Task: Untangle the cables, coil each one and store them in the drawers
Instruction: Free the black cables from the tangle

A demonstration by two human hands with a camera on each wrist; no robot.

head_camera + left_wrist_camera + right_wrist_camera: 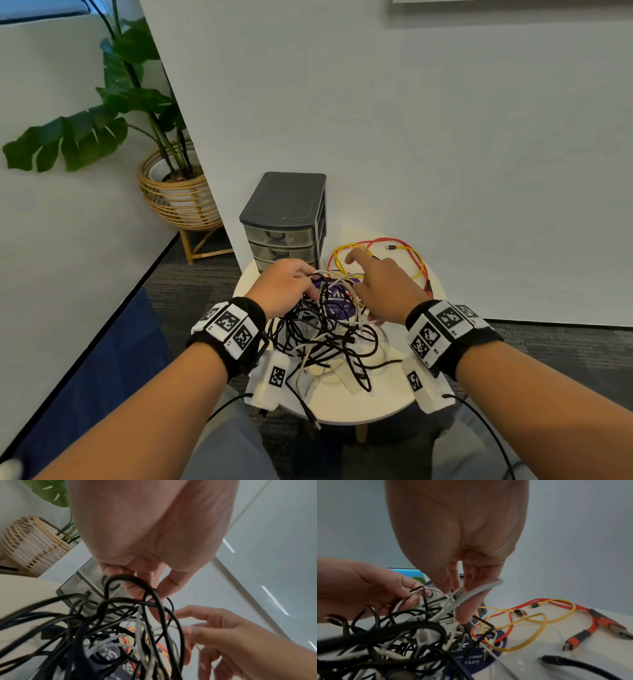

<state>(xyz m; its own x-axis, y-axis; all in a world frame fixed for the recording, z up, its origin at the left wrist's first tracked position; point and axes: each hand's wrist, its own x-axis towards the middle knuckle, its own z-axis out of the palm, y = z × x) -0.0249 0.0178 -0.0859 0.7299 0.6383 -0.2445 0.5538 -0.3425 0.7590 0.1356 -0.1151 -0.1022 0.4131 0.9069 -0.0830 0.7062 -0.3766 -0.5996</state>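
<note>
A tangle of black and white cables (322, 335) lies on the round white table (387, 397). My left hand (298, 281) reaches into its far side, and its curled fingers (409, 592) grip black and white strands. My right hand (373, 284) hovers over the right side of the heap with the index finger stretched out. Its thumb and fingers pinch a pale grey-white cable (479, 592). A red cable (394, 240) and a yellow cable (416, 255) lie loosely looped at the back right. The grey drawer unit (284, 219) stands behind the heap, all three drawers closed.
A purple round sticker (337, 303) shows under the cables. One black plug (313, 419) hangs over the table's front edge, and another thick black cable end (556, 660) lies at the right. A white wall rises behind the table. A potted plant in a rattan basket (178, 198) stands at the left.
</note>
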